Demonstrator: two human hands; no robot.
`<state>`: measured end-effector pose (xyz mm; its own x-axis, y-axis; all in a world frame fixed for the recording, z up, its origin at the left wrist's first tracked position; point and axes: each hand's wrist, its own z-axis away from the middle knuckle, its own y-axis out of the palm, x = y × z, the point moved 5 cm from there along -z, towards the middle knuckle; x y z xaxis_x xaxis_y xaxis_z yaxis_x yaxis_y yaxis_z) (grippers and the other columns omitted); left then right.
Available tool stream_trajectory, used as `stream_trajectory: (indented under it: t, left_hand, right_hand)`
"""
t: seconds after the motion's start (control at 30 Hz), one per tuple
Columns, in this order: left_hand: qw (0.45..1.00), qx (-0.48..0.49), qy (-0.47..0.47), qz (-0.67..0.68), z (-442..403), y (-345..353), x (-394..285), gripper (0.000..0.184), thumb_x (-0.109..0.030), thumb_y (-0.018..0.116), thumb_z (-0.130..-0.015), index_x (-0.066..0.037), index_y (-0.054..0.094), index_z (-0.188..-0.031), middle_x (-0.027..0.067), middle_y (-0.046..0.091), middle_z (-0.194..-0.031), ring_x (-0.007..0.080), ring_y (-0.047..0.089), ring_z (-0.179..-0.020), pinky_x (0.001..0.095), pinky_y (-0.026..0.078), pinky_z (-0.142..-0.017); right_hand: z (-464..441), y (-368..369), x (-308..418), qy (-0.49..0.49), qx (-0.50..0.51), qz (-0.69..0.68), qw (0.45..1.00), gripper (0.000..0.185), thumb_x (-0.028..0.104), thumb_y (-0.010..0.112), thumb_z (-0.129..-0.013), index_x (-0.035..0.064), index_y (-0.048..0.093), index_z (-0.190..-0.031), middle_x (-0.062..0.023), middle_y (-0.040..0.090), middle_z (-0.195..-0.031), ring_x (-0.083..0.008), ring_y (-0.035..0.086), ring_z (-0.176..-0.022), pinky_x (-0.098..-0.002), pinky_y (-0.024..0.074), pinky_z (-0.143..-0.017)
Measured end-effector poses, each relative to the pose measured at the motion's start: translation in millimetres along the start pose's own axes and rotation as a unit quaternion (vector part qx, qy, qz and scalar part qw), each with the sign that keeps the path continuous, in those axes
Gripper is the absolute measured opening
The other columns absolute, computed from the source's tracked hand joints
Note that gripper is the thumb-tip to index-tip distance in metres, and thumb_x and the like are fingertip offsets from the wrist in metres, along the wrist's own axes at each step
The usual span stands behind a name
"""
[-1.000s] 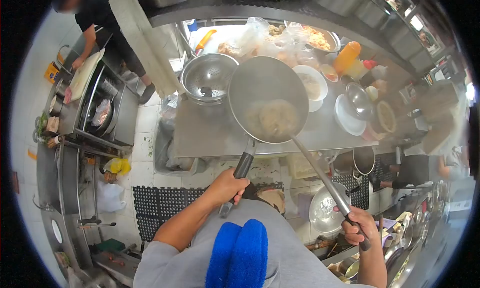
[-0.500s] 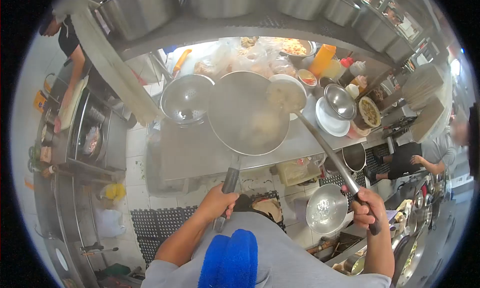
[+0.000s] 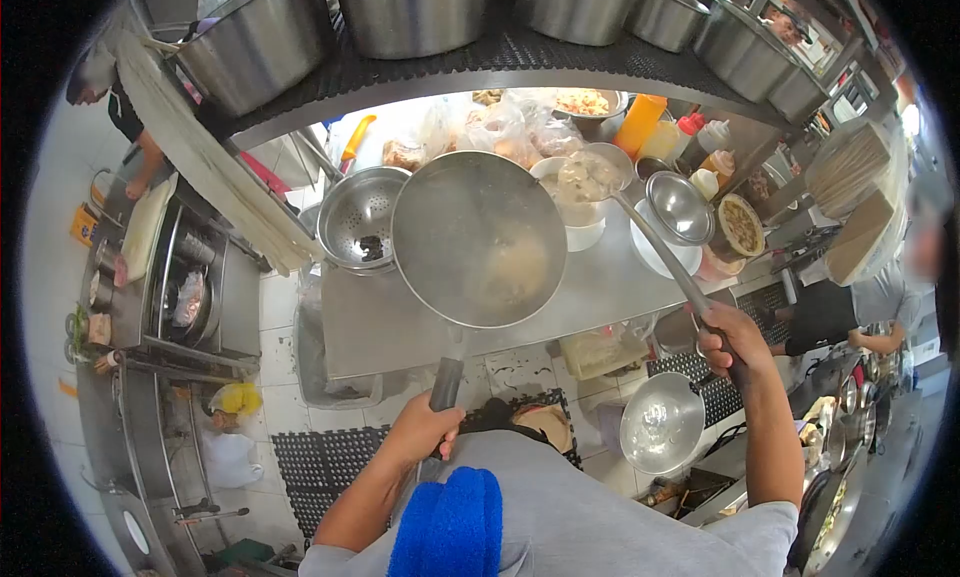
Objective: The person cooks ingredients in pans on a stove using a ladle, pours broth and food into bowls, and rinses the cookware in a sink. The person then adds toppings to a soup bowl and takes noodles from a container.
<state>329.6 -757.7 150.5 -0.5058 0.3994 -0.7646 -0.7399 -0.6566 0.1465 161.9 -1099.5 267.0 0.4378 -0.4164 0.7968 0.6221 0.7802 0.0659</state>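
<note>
My left hand (image 3: 424, 429) is wrapped round the dark handle of a large steaming frying pan (image 3: 440, 247). Some pale broth lies toward the right side of the pan. My right hand (image 3: 735, 342) grips a long-handled ladle (image 3: 655, 239) near its dark end. The ladle's bowl, filled with light brown broth and pieces in it, is over a white bowl (image 3: 588, 239), just right of the pan. Broth also shows inside that white bowl. Left of the pan stands a metal colander (image 3: 340, 202), its rim close to the pan's edge.
On the steel counter (image 3: 370, 327) are squeeze bottles (image 3: 640, 125), bagged food (image 3: 497, 127), a metal bowl (image 3: 680, 205) over white bowls and an orange-handled knife (image 3: 357, 139). Large pots (image 3: 410, 17) line the shelf overhead. An empty pan (image 3: 662, 425) hangs lower right. Co-workers stand at both sides.
The ladle's bowl has moved up and right, away from the pan's rim and further over the white bowl. The frying pan has shifted a little left and down in view.
</note>
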Motion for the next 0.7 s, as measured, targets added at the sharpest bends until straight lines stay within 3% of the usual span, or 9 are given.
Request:
stream_trajectory:
  t: [0.27, 0.37, 0.43, 0.57, 0.6, 0.63, 0.67, 0.7]
  left_hand:
    - [0.999, -0.027, -0.007, -0.037, 4.6, -6.2, -7.0, 0.012, -0.009, 0.052, -0.076, -0.001, 0.044, -0.075, 0.0042, 0.048, -0.053, 0.0123, 0.046, -0.039, 0.0284, 0.04, -0.037]
    - [0.997, -0.069, 0.006, -0.041, 8.4, -6.4, -16.1, 0.019, -0.013, 0.054, -0.075, -0.004, 0.045, -0.062, 0.0042, 0.046, -0.049, 0.0125, 0.046, -0.039, 0.0275, 0.04, -0.038]
    - [0.996, -0.064, 0.021, -0.055, 9.4, -3.9, -23.7, 0.016, -0.014, 0.053, -0.076, -0.003, 0.045, -0.068, 0.0044, 0.046, -0.048, 0.0126, 0.046, -0.039, 0.0277, 0.04, -0.038]
    - [0.996, -0.062, 0.015, -0.054, 4.2, -4.8, -25.2, 0.016, -0.015, 0.053, -0.076, -0.003, 0.045, -0.07, 0.0041, 0.046, -0.048, 0.0127, 0.046, -0.039, 0.0274, 0.039, -0.038]
    - [0.996, -0.063, 0.023, -0.066, 2.9, -4.5, -28.6, 0.015, -0.013, 0.053, -0.077, -0.002, 0.044, -0.074, 0.0037, 0.046, -0.05, 0.0121, 0.046, -0.039, 0.0274, 0.04, -0.038]
    - [0.994, -0.064, 0.031, -0.078, 1.1, -4.2, -32.3, 0.014, -0.011, 0.053, -0.077, -0.001, 0.044, -0.077, 0.0032, 0.047, -0.051, 0.0115, 0.046, -0.039, 0.0274, 0.04, -0.038]
    - [0.994, -0.064, 0.031, -0.079, -2.1, -3.4, -34.2, 0.014, -0.011, 0.053, -0.077, -0.001, 0.044, -0.077, 0.0032, 0.047, -0.051, 0.0115, 0.046, -0.039, 0.0274, 0.04, -0.038]
    - [0.995, -0.068, 0.04, -0.064, -6.4, -2.7, -36.7, 0.016, -0.013, 0.054, -0.075, -0.003, 0.044, -0.07, 0.0035, 0.046, -0.05, 0.0122, 0.045, -0.038, 0.0273, 0.039, -0.038]
  right_hand:
    - [-14.4, -9.2, -3.2, -0.048, -0.048, 0.129, 0.989, 0.023, 0.018, 0.048, -0.084, 0.0034, 0.051, -0.102, 0.002, 0.043, -0.054, -0.0061, 0.035, -0.033, -0.019, 0.0294, -0.03]
    - [-17.4, -16.9, -5.1, -0.087, -0.076, 0.205, 0.972, 0.027, 0.017, 0.05, -0.082, 0.001, 0.052, -0.103, 0.0, 0.045, -0.056, -0.0074, 0.038, -0.033, -0.0205, 0.0304, -0.031]
    - [-11.0, -10.9, -0.5, -0.1, -0.098, 0.318, 0.938, 0.037, 0.016, 0.052, -0.08, -0.002, 0.051, -0.112, -0.0042, 0.052, -0.061, -0.0089, 0.043, -0.036, -0.0235, 0.0337, -0.033]
    - [-19.4, -28.7, -22.8, -0.157, -0.145, 0.408, 0.888, 0.046, 0.016, 0.053, -0.08, -0.0018, 0.046, -0.122, -0.0076, 0.057, -0.066, -0.0105, 0.047, -0.038, -0.0263, 0.0373, -0.036]
    - [-24.5, -37.8, -26.0, -0.314, -0.159, 0.502, 0.79, 0.046, 0.015, 0.054, -0.08, -0.0009, 0.046, -0.123, -0.0077, 0.057, -0.066, -0.0104, 0.048, -0.039, -0.0262, 0.0384, -0.037]
    - [-19.4, -36.0, -28.3, -0.459, -0.168, 0.574, 0.657, 0.047, 0.014, 0.054, -0.08, 0.0001, 0.046, -0.125, -0.0078, 0.057, -0.066, -0.0103, 0.048, -0.04, -0.026, 0.0395, -0.039]
    - [-10.3, -25.9, -24.5, -0.458, -0.168, 0.573, 0.658, 0.047, 0.014, 0.054, -0.08, 0.0001, 0.046, -0.125, -0.0078, 0.057, -0.066, -0.0103, 0.048, -0.04, -0.026, 0.0395, -0.039]
    - [-4.1, -18.4, -20.3, -0.328, -0.168, 0.487, 0.791, 0.047, 0.011, 0.053, -0.08, 0.0, 0.045, -0.125, -0.0062, 0.055, -0.063, -0.0095, 0.047, -0.04, -0.0252, 0.0387, -0.039]
